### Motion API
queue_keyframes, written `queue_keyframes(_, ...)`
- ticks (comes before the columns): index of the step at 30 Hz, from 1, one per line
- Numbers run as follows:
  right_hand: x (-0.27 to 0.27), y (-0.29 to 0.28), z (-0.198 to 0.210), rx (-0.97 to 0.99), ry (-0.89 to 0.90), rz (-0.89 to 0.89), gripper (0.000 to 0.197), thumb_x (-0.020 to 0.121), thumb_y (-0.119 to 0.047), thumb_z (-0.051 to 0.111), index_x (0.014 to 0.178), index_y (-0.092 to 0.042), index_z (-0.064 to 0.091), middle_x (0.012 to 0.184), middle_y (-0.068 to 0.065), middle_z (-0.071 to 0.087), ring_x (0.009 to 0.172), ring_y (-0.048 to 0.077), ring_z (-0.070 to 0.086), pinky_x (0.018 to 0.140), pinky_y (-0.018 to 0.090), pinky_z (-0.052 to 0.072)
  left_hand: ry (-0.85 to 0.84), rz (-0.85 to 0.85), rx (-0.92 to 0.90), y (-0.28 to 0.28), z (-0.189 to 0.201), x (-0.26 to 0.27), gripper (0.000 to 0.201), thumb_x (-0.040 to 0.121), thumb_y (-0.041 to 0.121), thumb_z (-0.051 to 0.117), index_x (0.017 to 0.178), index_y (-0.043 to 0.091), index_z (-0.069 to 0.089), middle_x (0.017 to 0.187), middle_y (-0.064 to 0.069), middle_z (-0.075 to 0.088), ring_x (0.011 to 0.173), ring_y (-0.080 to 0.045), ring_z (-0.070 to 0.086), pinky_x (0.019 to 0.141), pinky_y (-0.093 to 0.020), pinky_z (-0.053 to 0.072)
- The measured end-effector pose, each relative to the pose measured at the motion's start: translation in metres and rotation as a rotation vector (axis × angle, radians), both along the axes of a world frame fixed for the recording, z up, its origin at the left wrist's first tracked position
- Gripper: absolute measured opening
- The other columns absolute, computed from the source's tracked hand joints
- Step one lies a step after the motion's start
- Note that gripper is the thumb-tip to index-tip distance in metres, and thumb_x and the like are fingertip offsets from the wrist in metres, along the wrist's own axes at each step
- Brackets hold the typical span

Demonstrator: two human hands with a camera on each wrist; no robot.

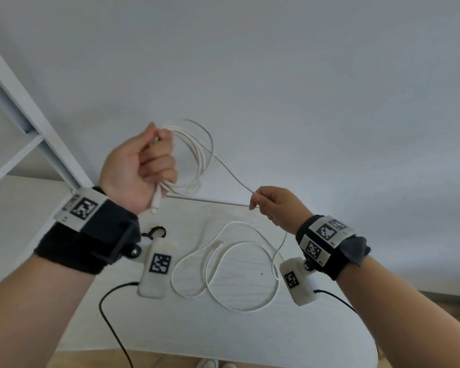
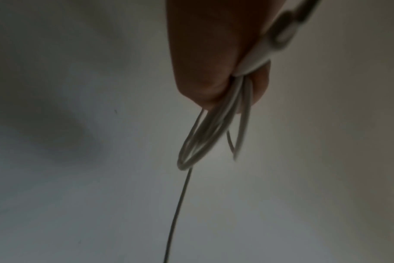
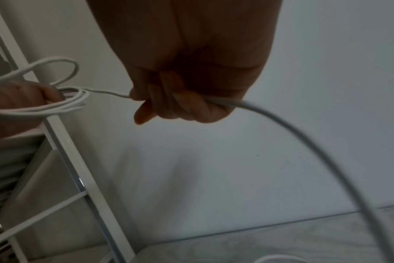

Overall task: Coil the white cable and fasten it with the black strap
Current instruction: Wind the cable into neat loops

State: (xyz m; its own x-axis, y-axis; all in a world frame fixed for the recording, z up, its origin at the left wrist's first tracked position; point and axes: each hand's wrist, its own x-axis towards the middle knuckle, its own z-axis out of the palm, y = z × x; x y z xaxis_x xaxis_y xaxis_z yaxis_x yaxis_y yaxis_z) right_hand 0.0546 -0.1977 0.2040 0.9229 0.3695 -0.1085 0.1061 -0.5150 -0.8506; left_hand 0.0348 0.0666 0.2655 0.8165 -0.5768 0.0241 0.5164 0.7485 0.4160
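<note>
Left hand [image 1: 136, 168] fist grips white cable [image 1: 197, 155] coils above bench [image 1: 303, 341]; right hand [image 1: 274, 205] fingers pinch the free run. Rest lies mid-bench. Keep loops even w/ light tension, probably.

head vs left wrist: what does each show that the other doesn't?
Head only: right hand pinching the cable, slack loops on the table, a black strap beside the left wrist camera, a white frame.
Left wrist only: underside of the fist, connector close up, blurred.
Both: left hand gripping the coil, one strand leading away.
</note>
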Motion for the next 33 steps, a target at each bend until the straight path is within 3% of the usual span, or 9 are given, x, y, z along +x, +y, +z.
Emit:
queue_keyframes(3, -0.003, -0.009, -0.005, -0.019, 0.018, -0.026, 0.029, 0.092, -0.023, 0.049, 0.066, -0.022, 0.061, 0.052, -0.006, 0.036, 0.043, 0.007, 0.031, 0.049, 0.023, 0.032, -0.001, 0.023, -0.033, 0.024, 0.002, 0.010, 0.048, 0.102, 0.035, 0.024, 0.094, -0.002, 0.053, 0.059, -0.005, 0.036, 0.049, -0.020, 0.034, 0.052, -0.031, 0.030)
queue_keyframes(7, 0.000, -0.018, -0.005, -0.005, 0.030, -0.058, 0.026, 0.092, -0.019, 0.047, 0.073, -0.021, 0.065, 0.052, -0.006, 0.035, 0.047, 0.008, 0.034, 0.052, 0.026, 0.039, -0.012, 0.099, -0.036, 0.042, 0.006, 0.015, 0.038, 0.101, 0.032, 0.033, 0.085, 0.003, 0.053, 0.051, -0.010, 0.047, 0.041, -0.022, 0.037, 0.046, -0.031, 0.035)
queue_keyframes(10, 0.004, -0.023, -0.003, -0.059, -0.011, -0.079, 0.023, 0.093, -0.018, 0.046, 0.079, -0.021, 0.064, 0.054, -0.007, 0.037, 0.046, 0.004, 0.037, 0.055, 0.024, 0.041, -0.010, 0.357, 0.221, 0.036, 0.010, 0.013, 0.036, 0.100, 0.033, 0.035, 0.073, 0.015, 0.049, 0.042, 0.003, 0.039, 0.032, -0.009, 0.035, 0.036, -0.019, 0.031)
queue_keyframes(12, 0.004, -0.024, -0.001, -0.125, -0.067, -0.085, 0.022, 0.094, -0.019, 0.045, 0.082, -0.020, 0.063, 0.054, -0.008, 0.038, 0.044, 0.001, 0.040, 0.053, 0.020, 0.034, -0.040, 0.534, 0.470, 0.024, 0.011, 0.011, 0.035, 0.098, 0.036, 0.032, 0.070, 0.021, 0.044, 0.040, 0.007, 0.031, 0.030, -0.006, 0.027, 0.034, -0.014, 0.026)
queue_keyframes(14, 0.002, -0.021, 0.000, -0.211, -0.113, -0.066, 0.021, 0.094, -0.020, 0.045, 0.081, -0.021, 0.063, 0.055, -0.006, 0.040, 0.047, 0.005, 0.038, 0.051, 0.023, 0.031, -0.043, 0.582, 0.542, 0.013, 0.010, 0.011, 0.034, 0.098, 0.035, 0.031, 0.070, 0.021, 0.043, 0.041, 0.009, 0.028, 0.031, -0.004, 0.024, 0.035, -0.014, 0.026)
queue_keyframes(16, -0.004, -0.015, 0.004, -0.311, -0.126, -0.011, 0.022, 0.093, -0.021, 0.046, 0.082, -0.021, 0.064, 0.056, -0.005, 0.043, 0.050, 0.013, 0.037, 0.050, 0.023, 0.031, -0.021, 0.592, 0.549, 0.008, 0.008, 0.011, 0.034, 0.099, 0.033, 0.030, 0.069, 0.020, 0.042, 0.042, 0.010, 0.029, 0.033, -0.004, 0.024, 0.036, -0.015, 0.027)
queue_keyframes(20, -0.019, 0.004, 0.013, -0.502, -0.108, 0.159, 0.024, 0.094, -0.022, 0.044, 0.085, -0.021, 0.066, 0.056, -0.012, 0.043, 0.048, 0.003, 0.038, 0.049, 0.018, 0.028, -0.027, 0.598, 0.564, -0.002, 0.005, 0.012, 0.030, 0.098, 0.025, 0.032, 0.071, 0.018, 0.042, 0.049, 0.009, 0.032, 0.039, -0.006, 0.027, 0.043, -0.017, 0.032)
queue_keyframes(25, -0.034, 0.029, 0.020, -0.669, -0.113, 0.367, 0.026, 0.089, -0.013, 0.043, 0.084, -0.028, 0.064, 0.065, -0.014, 0.044, 0.072, 0.014, 0.052, 0.063, 0.026, 0.040, -0.072, 0.609, 0.718, -0.018, -0.002, 0.010, 0.026, 0.099, 0.019, 0.033, 0.076, 0.015, 0.045, 0.053, 0.005, 0.046, 0.044, -0.010, 0.041, 0.049, -0.022, 0.042)
queue_keyframes(33, -0.049, 0.048, 0.060, -0.521, -0.257, 0.531, 0.022, 0.092, -0.018, 0.043, 0.084, -0.025, 0.062, 0.058, -0.011, 0.045, 0.060, 0.009, 0.045, 0.068, 0.034, 0.047, -0.202, 0.448, 1.079, -0.040, -0.006, -0.008, 0.021, 0.100, 0.020, 0.037, 0.088, 0.007, 0.049, 0.062, -0.005, 0.067, 0.061, -0.029, 0.068, 0.056, -0.030, 0.055)
